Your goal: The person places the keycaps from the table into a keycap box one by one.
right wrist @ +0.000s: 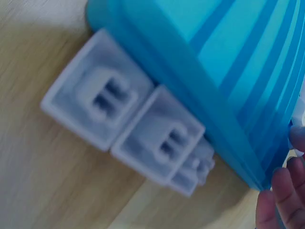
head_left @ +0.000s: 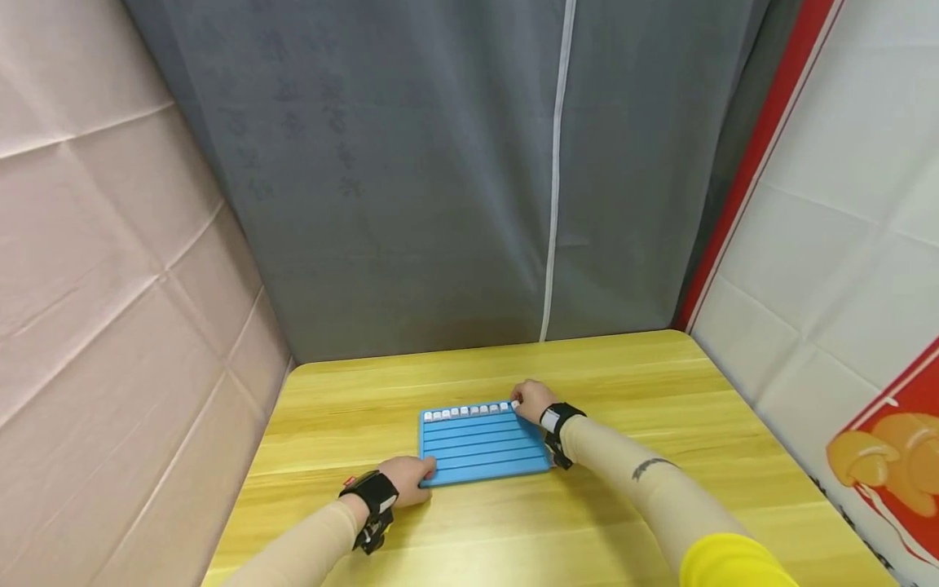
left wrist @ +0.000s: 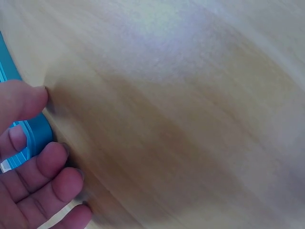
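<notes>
A blue ridged tray (head_left: 480,447) lies on the table, with a row of white keycaps (head_left: 464,411) along its far groove. My left hand (head_left: 405,475) grips the tray's near left corner; in the left wrist view the thumb (left wrist: 21,98) lies over the blue edge and the fingers curl beside it. At the far right corner my right hand (head_left: 535,399) pinches a white keycap (head_left: 515,403) at the end of the row. Several loose keycaps (right wrist: 162,140) lie hollow side up on the table, close against the tray's right side in the right wrist view.
The tray rests on a yellow wood-grain table (head_left: 352,399). A grey curtain (head_left: 411,179) hangs behind it, with a pale cloth wall (head_left: 132,269) on the left and a white one with red print (head_left: 829,244) on the right.
</notes>
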The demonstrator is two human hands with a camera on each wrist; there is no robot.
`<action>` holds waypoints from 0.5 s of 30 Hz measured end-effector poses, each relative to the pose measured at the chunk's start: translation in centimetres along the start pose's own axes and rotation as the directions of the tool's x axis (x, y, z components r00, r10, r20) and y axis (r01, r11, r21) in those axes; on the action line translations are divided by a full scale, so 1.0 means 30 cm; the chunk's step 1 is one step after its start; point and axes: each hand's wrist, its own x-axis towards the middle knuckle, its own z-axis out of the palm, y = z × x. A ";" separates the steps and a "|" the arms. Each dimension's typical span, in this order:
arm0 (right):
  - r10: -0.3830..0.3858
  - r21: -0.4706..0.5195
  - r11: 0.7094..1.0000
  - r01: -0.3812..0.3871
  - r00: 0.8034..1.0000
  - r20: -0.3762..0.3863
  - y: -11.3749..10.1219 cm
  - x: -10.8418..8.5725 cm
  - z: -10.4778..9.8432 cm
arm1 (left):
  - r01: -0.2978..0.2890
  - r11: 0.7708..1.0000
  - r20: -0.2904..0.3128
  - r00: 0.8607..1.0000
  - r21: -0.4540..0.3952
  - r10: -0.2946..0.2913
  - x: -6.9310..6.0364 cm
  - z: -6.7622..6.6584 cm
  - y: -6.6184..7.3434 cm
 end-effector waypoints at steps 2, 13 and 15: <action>0.018 -0.011 1.000 -0.018 1.000 0.010 -0.012 -0.004 0.002 | 0.001 1.000 -0.001 1.000 -0.001 -0.001 -0.004 0.003 0.001; 0.045 -0.053 0.998 -0.044 0.999 0.004 -0.021 -0.022 0.024 | -0.024 1.000 -0.004 1.000 -0.006 0.024 -0.027 -0.010 0.020; 0.053 -0.070 0.996 -0.053 0.999 -0.004 -0.024 -0.030 0.023 | -0.029 0.999 -0.007 1.000 -0.017 0.029 -0.032 -0.016 0.027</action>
